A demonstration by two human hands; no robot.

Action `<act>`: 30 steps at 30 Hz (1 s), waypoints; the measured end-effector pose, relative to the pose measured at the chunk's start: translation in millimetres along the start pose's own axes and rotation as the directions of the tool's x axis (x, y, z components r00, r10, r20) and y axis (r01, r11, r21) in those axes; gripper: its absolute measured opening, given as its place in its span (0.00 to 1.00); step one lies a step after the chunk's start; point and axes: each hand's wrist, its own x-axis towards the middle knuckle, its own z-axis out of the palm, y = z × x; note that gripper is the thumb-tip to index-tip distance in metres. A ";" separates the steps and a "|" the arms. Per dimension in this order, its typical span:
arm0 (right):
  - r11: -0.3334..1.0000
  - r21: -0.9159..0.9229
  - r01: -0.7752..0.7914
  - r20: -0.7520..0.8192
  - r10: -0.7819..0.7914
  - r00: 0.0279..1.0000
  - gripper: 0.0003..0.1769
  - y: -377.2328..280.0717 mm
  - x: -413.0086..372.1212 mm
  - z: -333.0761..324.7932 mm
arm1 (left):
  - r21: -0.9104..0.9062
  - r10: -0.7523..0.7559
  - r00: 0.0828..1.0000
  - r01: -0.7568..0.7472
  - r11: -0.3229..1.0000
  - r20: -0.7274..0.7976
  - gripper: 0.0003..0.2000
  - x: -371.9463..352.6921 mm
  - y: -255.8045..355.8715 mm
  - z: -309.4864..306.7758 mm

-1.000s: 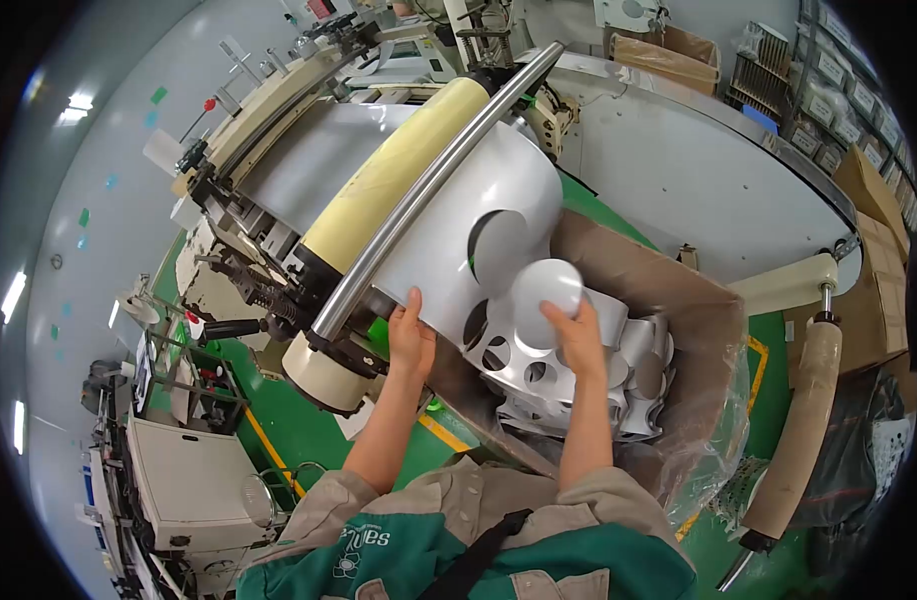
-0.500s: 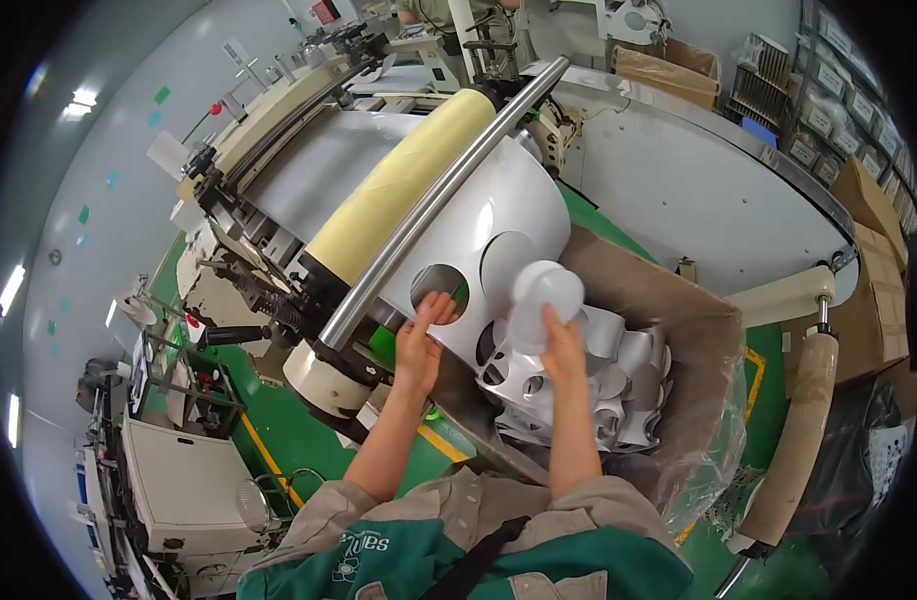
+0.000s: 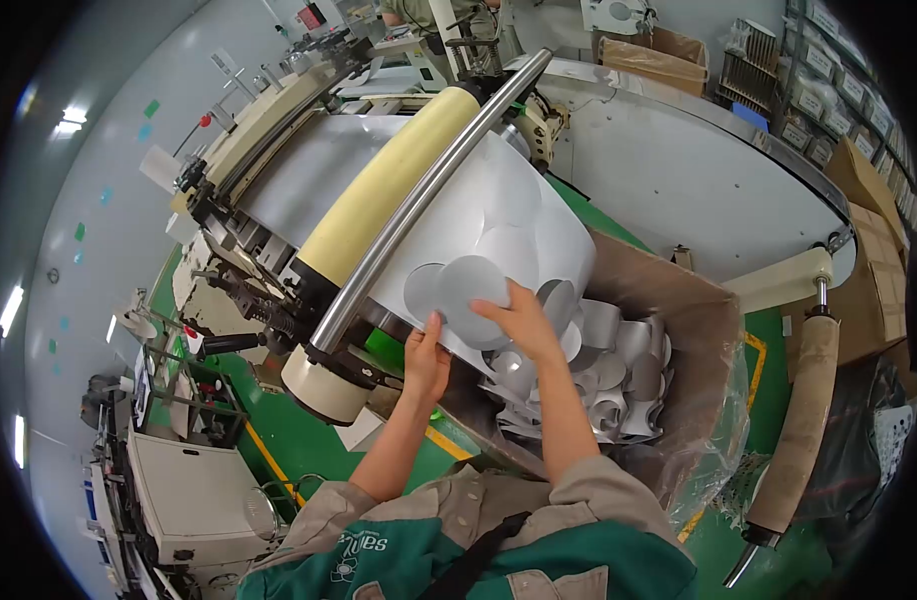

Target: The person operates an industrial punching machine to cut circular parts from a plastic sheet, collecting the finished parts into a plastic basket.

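Observation:
A white sheet [image 3: 449, 190] hangs from the machine past a metal bar [image 3: 429, 205] and a yellow roller [image 3: 389, 185]. Pale round discs [image 3: 472, 298] overlap in front of the sheet. My right hand [image 3: 524, 318] holds them at their right edge, thumb on the front face. At their lower left edge is my left hand [image 3: 429, 358], its thumb raised against the disc rim; its other fingers are partly hidden. Below the sheet, curled white scraps with round holes [image 3: 614, 375] lie in a lined cardboard box [image 3: 694, 345].
The machine's side with a black handle [image 3: 234, 342] is at the left. A large pale panel [image 3: 669, 160] stands behind the box. At the right are a brown roller [image 3: 799, 430] and cardboard boxes [image 3: 869, 270]. Another person [image 3: 419, 12] is at the top.
My right hand has moved left with the discs, bringing them in front of the sheet. My left hand has lowered slightly from the sheet's hole to the disc's edge.

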 end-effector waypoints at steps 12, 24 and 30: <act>0.728 0.648 0.224 -0.430 0.107 0.896 0.20 83.5 -35.1 -84.5 | 0.134 -0.017 0.999 0.022 0.991 -0.039 0.18 0.4 13.4 -9.4; 0.993 0.091 0.071 -0.095 -0.062 0.994 0.22 12.0 -23.3 -21.0 | -0.021 0.036 0.997 -0.038 0.999 -0.065 0.12 9.8 4.6 -12.0; 0.971 0.230 -0.070 0.093 0.049 0.994 0.21 30.8 22.0 21.6 | 0.003 -0.001 1.000 0.001 1.000 -0.025 0.12 6.8 -2.7 -22.5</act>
